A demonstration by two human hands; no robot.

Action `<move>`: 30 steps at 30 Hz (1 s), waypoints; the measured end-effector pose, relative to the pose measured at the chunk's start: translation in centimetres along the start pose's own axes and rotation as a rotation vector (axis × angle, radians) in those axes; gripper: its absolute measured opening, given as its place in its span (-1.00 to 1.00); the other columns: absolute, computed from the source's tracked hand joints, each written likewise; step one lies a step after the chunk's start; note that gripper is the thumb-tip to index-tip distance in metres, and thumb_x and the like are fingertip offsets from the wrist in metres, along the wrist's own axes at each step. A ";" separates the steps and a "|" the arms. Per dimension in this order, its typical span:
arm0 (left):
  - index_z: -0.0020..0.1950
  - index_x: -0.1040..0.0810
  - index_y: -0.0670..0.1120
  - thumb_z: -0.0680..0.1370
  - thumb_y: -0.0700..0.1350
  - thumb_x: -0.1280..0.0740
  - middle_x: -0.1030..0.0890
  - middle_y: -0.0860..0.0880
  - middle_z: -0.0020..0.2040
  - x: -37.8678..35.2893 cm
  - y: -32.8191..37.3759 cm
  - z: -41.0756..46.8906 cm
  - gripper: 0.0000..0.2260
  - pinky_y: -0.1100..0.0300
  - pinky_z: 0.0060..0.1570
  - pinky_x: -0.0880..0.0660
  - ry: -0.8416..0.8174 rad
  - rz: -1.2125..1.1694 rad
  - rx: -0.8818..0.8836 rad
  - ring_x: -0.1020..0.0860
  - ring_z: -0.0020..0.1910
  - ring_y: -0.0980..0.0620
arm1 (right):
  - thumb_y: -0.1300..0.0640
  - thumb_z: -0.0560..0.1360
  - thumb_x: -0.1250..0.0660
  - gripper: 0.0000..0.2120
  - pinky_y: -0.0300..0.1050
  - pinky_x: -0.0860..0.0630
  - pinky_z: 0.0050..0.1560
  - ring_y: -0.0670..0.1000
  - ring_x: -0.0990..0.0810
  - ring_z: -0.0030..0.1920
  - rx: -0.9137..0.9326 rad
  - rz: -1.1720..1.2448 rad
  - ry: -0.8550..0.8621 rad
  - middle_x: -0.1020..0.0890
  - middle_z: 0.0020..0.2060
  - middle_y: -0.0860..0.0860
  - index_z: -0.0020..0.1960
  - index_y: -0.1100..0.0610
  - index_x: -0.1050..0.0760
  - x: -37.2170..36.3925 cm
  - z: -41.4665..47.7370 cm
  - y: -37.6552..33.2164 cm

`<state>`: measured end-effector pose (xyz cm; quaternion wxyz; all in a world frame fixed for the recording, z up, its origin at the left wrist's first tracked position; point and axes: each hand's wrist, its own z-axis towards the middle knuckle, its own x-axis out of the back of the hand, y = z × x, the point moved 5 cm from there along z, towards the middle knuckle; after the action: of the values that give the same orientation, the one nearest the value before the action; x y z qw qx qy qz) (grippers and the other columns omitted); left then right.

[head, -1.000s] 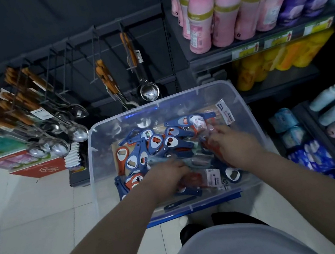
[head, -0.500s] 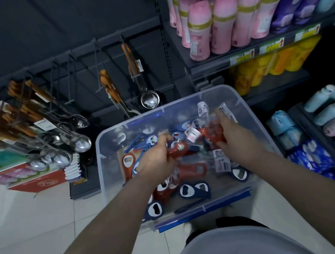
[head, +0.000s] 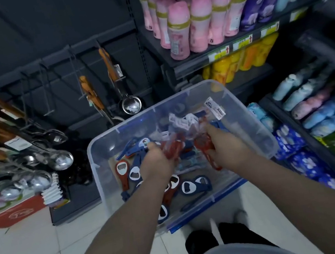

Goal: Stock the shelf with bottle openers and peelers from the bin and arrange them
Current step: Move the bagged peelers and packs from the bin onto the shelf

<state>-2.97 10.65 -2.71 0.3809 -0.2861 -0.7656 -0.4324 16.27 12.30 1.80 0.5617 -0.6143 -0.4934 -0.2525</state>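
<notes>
A clear plastic bin (head: 247, 117) stands on the floor in front of me, holding several blue and red bottle openers (head: 187, 187). My left hand (head: 157, 162) grips a bunch of red packaged peelers (head: 173, 148) above the bin. My right hand (head: 225, 145) grips another bunch of red packaged peelers (head: 202, 143), white tags sticking up from the packs. Both bunches hang just over the bin's middle. Dark peg hooks (head: 46, 92) on the back panel stand behind the bin.
Ladles and spoons with wooden handles (head: 32, 155) hang on hooks at left; a small ladle (head: 131, 106) and tongs (head: 92, 97) hang just behind the bin. Shelves of pink bottles (head: 199, 22) and pouches (head: 327, 112) line the right. White floor tiles (head: 27, 252) lie at left.
Both hands have lifted out of the pile of openers, each bringing up a bunch of red packaged items. The view has tilted upward a little.
</notes>
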 end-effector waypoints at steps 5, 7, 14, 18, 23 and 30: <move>0.13 -0.37 -0.13 0.51 -0.10 -0.34 -0.57 -0.08 -0.10 3.3 5.5 -1.5 -0.73 0.08 -0.23 -0.50 0.130 -0.413 -0.148 -0.57 -0.17 -0.12 | 0.21 0.48 -0.26 -0.36 -0.09 -0.40 -0.22 0.18 -0.57 -0.03 -0.011 0.108 0.324 -0.59 0.08 0.11 0.50 -0.02 -0.15 4.9 -3.2 2.5; 0.10 -0.36 -0.10 0.54 -0.12 -0.30 -0.54 -0.07 -0.08 3.7 9.0 -2.4 -0.81 0.11 -0.23 -0.43 0.118 -0.477 -0.231 -0.54 -0.17 -0.11 | 0.20 0.46 -0.29 -0.35 -0.01 -0.49 -0.03 0.18 -0.54 0.15 -0.053 0.145 0.442 -0.54 0.23 0.07 0.50 -0.03 -0.17 6.9 -5.2 4.2; 0.35 -0.36 -0.06 0.56 -0.13 -0.25 -0.57 -0.05 0.10 -1.9 24.4 -11.8 -0.65 0.15 0.00 -0.48 -0.188 -0.427 -0.585 -0.56 0.04 -0.09 | 0.17 0.49 -0.29 -0.36 0.00 -0.46 0.00 0.21 -0.56 0.15 -0.363 0.192 0.647 -0.57 0.21 0.14 0.51 0.02 -0.14 12.5 -15.7 14.0; 0.54 -0.12 -0.03 0.49 -0.27 -0.31 -0.47 0.03 0.24 -7.0 31.6 -20.7 -0.33 0.31 0.05 -0.44 -0.354 -0.484 -0.740 -0.55 0.05 0.08 | 0.14 0.51 -0.26 -0.31 0.08 -0.47 0.00 0.28 -0.57 0.11 -0.589 0.130 0.756 -0.58 0.17 0.23 0.55 0.06 -0.01 15.9 -26.0 20.6; 0.51 -0.23 -0.01 0.52 -0.30 -0.28 -0.50 -0.05 0.30 -15.1 39.1 -33.7 -0.41 0.20 0.20 -0.43 -0.530 -0.431 -0.929 -0.52 0.14 0.01 | 0.10 0.53 -0.25 -0.28 0.03 -0.42 -0.11 0.28 -0.58 0.07 -0.840 0.108 0.866 -0.59 0.12 0.26 0.56 0.11 0.06 18.3 -40.9 28.6; 0.31 -0.42 0.14 0.52 -0.17 -0.31 -0.62 0.05 0.08 -24.7 46.1 -48.3 -0.60 0.24 -0.05 -0.53 -0.738 -0.405 -1.049 -0.59 -0.01 0.06 | 0.09 0.53 -0.24 -0.29 -0.03 -0.34 -0.25 0.25 -0.60 -0.01 -1.112 0.053 0.937 -0.62 0.03 0.18 0.55 0.08 0.06 20.0 -56.5 36.1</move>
<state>62.05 -13.20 13.48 -0.1839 -0.4130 -0.5726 -0.6839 69.89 -30.05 16.82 0.3248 -0.6481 0.0152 -0.6887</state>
